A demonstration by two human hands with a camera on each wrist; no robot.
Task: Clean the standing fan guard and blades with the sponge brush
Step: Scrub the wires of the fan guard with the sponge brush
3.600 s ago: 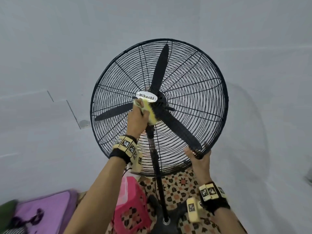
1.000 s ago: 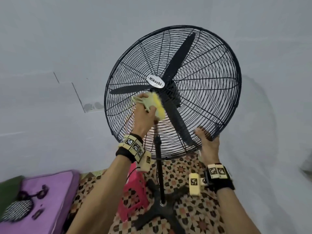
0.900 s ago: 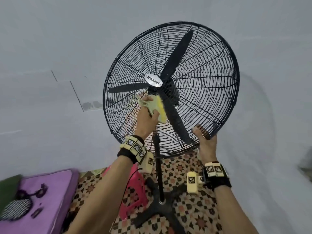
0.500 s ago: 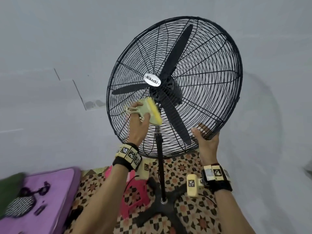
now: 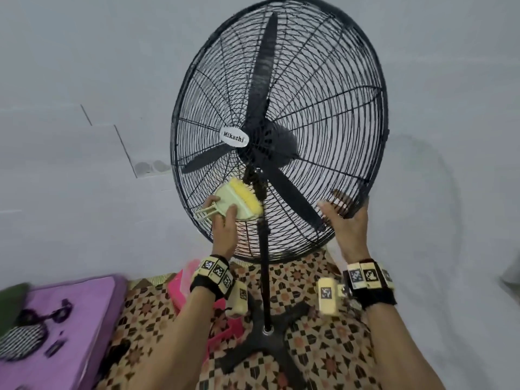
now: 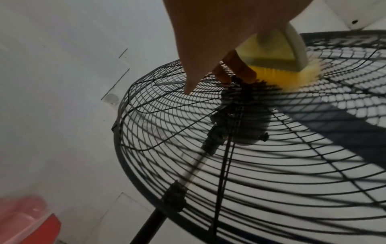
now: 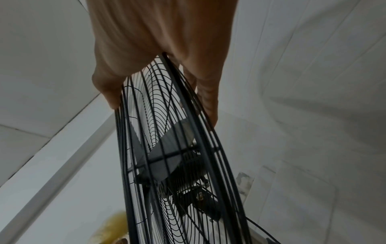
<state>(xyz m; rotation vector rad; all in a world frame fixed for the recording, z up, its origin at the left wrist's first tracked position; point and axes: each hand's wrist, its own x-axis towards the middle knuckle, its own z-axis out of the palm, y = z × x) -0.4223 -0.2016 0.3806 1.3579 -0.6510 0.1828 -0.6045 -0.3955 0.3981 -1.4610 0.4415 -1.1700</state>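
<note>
Gripping sponge brush point(image 5: 239, 202), left hand point(image 5: 223, 229) presses bristles on fan guard point(image 5: 332, 80); right hand point(image 5: 347, 223) clasps guard rim.

Your head camera looks forward and down at the fan point(image 5: 278, 136) from close range. Your left wrist camera faces its front guard point(image 6: 250, 165); your right wrist camera sights along the rim point(image 7: 188, 102). All three share the guard.

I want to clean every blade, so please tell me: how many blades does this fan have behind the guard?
3. One blade points up, one blade points lower left above the sponge brush, and one blade points lower right toward the right hand. None seems hidden.
</note>
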